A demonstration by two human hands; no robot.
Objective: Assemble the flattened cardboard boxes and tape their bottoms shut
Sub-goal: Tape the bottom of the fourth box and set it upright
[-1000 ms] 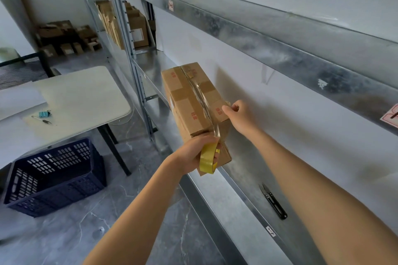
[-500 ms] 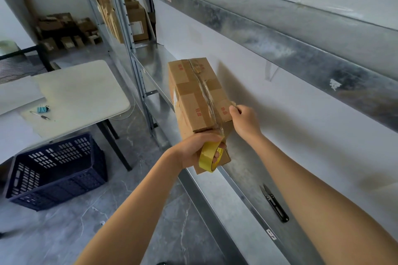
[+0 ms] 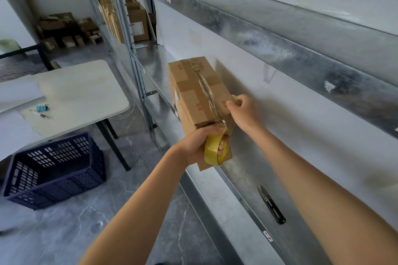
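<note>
A brown cardboard box (image 3: pixel 193 94) with red markings stands on the metal shelf (image 3: pixel 241 174), its flaps facing me. Clear tape runs down the seam between the flaps. My left hand (image 3: pixel 198 146) grips a yellow tape roll (image 3: pixel 215 150) at the box's near end, fingers through its core, and the tape runs from the roll onto the seam. My right hand (image 3: pixel 245 112) grips the box's right near corner.
Black snips (image 3: pixel 272 205) lie on the shelf near my right arm. A dark blue crate (image 3: pixel 56 170) stands on the floor under a white table (image 3: pixel 75 97) bearing a blue clip. Flat cardboard boxes (image 3: pixel 120 17) stand on the far shelf.
The view has shifted slightly. My left hand has drawn the tape roll a little further down over the box's near end. My right hand stays at the corner.
</note>
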